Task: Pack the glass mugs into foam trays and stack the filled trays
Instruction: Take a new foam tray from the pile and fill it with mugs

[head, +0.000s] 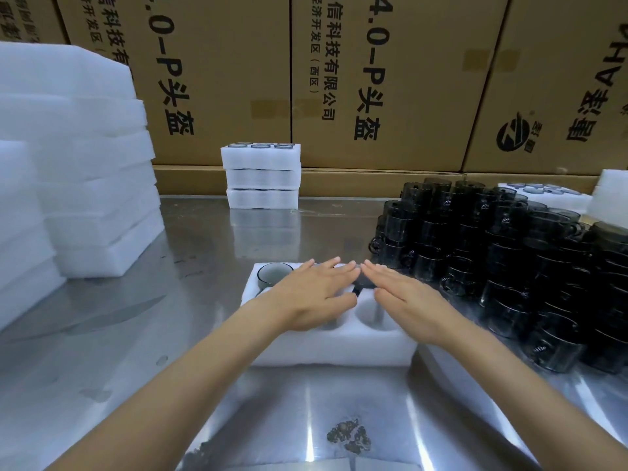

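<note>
Smoky dark glass mugs (pixel 530 266) stand stacked in rows along the right edge of the shiny steel table (pixel 142 351); they look hard, slick and breakable, so best taken by the handle or round the body. One mug (pixel 274 274) sits in the far left pocket of the white foam tray (pixel 326 348), which looks light and yielding. Left hand (pixel 316 297) and right hand (pixel 407 300) lie flat over the tray, fingers straight, gripping nothing. Three filled trays (pixel 261 176) stack at the table's far edge, before brown cardboard boxes (pixel 373 79); blank foam slabs (pixel 85 164) pile at left.
</note>
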The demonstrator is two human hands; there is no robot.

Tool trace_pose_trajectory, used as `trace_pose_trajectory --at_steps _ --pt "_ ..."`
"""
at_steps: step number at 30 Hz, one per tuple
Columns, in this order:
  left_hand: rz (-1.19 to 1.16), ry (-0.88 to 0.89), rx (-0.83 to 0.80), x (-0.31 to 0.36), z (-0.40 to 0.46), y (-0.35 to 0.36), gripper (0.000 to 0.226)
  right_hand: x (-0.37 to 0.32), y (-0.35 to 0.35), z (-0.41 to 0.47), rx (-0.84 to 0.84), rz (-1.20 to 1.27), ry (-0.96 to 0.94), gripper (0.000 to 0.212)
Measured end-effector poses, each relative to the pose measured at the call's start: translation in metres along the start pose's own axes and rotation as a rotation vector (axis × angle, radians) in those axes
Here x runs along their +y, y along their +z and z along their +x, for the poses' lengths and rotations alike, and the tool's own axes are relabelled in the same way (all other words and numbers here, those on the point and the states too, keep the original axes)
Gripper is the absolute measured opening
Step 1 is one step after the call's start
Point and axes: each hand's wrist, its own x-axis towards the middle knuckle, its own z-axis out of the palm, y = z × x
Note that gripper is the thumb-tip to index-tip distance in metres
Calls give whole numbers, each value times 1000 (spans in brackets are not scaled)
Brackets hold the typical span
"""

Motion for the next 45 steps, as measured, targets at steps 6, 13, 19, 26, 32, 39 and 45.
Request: trace_pose_trajectory --at_steps 6,13,19,26,32,39,45 --pt "-20 -18 23 1 -1 4 54 1 0 1 -15 8 4 51" --pt "-42 -18 461 8 -15 -3 37 1 -1 -9 510 8 21 42" --pt "51 72 605 26 -46 20 39 29 -65 -3 801 -267 256 37" --pt "135 67 694 29 -57 30 31 67 -118 9 684 -504 555 33" --pt "139 46 665 29 -60 31 32 90 -118 13 555 -520 619 26" --pt "138 38 667 30 -61 32 32 94 -118 12 511 -543 590 28" --pt "123 44 666 31 -61 33 33 91 -117 12 472 -620 543 27"
